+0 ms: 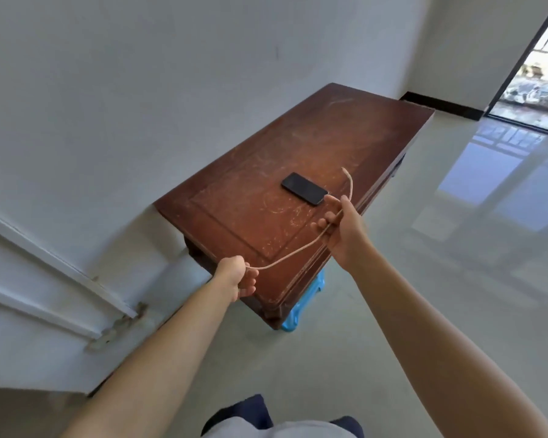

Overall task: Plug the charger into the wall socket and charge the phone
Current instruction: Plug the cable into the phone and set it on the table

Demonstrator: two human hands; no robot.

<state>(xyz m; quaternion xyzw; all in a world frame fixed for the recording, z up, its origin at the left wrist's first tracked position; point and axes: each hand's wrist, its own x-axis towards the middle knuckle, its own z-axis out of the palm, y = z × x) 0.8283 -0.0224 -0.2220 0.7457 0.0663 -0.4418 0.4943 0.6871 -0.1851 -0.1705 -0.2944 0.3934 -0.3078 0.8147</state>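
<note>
A black phone (304, 188) lies face up on the brown wooden table (266, 159), toward its right side. A pale charger cable (295, 252) hangs in a shallow arc between my hands above the table's near edge. My left hand (236, 277) is closed around one end of it; whatever plug sits in that fist is hidden. My right hand (340, 224) pinches the cable farther along, just right of the phone. The free connector end (345, 171) sticks up past my right fingers. No wall socket is in view.
A white wall (140, 90) runs behind the table. A white door (45, 279) with a metal hinge stands open at the left. A blue plastic stool (304, 300) sits under the table's near corner. Glossy pale floor spreads to the right, toward a glass doorway (532, 77).
</note>
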